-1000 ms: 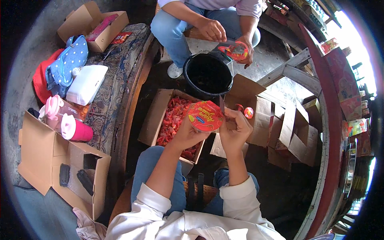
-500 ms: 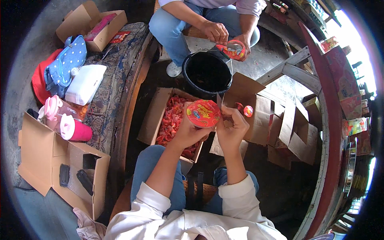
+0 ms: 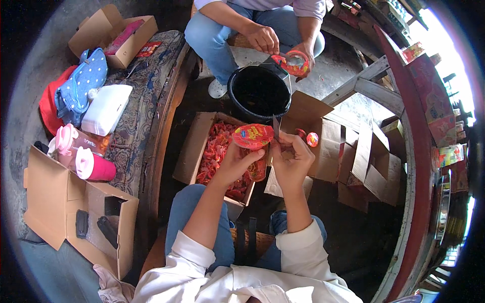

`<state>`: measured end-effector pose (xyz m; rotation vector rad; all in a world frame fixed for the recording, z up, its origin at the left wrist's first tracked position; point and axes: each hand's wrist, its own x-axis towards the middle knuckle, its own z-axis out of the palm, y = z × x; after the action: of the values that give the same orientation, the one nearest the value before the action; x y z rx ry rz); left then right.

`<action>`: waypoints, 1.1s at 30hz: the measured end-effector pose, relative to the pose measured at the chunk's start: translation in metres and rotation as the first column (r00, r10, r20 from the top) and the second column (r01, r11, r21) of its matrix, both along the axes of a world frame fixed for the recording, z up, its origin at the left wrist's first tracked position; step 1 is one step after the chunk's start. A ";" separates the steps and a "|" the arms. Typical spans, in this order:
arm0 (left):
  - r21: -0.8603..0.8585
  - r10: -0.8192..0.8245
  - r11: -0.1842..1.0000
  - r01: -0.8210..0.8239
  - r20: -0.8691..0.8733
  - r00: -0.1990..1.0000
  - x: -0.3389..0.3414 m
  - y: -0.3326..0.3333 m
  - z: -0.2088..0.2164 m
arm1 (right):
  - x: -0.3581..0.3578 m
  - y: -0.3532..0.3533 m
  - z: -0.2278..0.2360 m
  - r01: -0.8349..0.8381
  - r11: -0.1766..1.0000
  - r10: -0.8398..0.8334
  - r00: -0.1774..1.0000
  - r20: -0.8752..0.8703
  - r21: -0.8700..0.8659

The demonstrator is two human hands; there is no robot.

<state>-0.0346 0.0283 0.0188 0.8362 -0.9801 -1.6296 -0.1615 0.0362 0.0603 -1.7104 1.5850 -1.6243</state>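
Note:
My left hand [image 3: 236,164] is wrapped round a plastic jar [image 3: 257,170] with a printed red round top [image 3: 255,134]. The jar is tilted, and its see-through side with reddish contents shows below my fingers. In my right hand [image 3: 293,155], closed fingers pinch a thin grey blade [image 3: 276,129]. It stands upright against the right rim of the red top; its handle is hidden by my fingers. Under my left hand stands a cardboard box [image 3: 188,151] full of crumpled red wrappers [image 3: 217,151].
Across from me, a seated person holds a red-rimmed container [image 3: 295,63] over a black bucket [image 3: 235,98]. Open cartons [image 3: 371,161] stand at right beside a wooden frame [image 3: 379,93]. A patterned bench [image 3: 134,121] at left carries a pink tumbler [image 3: 98,166] and bags.
The jar has tipped in my left hand, so its top looks narrower and its side shows. The blade sits slightly lower. The other person's hand has shifted left and down, with red material in its fingers.

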 end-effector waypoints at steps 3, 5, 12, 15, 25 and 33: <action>-0.002 -0.037 0.999 0.037 0.020 0.999 0.001 -0.003 -0.005 | 0.000 0.000 0.002 0.003 1.000 -0.003 1.000 -0.016 -0.003; -0.012 -0.019 1.000 0.019 -0.003 1.000 0.000 -0.001 -0.005 | 0.001 0.000 0.002 0.008 1.000 -0.008 0.999 -0.039 -0.015; -0.018 0.001 1.000 -0.003 -0.071 0.997 -0.001 -0.003 -0.005 | 0.004 0.001 -0.004 0.024 0.998 -0.025 0.999 -0.023 -0.057; -0.019 0.055 0.998 -0.055 -0.044 0.998 -0.001 -0.001 -0.004 | 0.007 0.002 -0.003 0.029 0.998 -0.030 0.999 -0.023 -0.061; -0.133 0.131 0.984 -0.121 0.067 0.989 0.001 -0.005 -0.018 | 0.015 0.006 -0.005 0.057 0.993 -0.067 0.993 -0.093 -0.107; -0.146 0.159 0.979 -0.145 0.093 0.983 0.000 -0.008 -0.015 | 0.017 0.006 -0.007 0.060 0.994 -0.069 0.993 -0.098 -0.093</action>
<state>-0.0341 0.0200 0.0038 0.8864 -1.0627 -1.3828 -0.1440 0.0426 0.0537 -1.8319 1.6534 -1.6881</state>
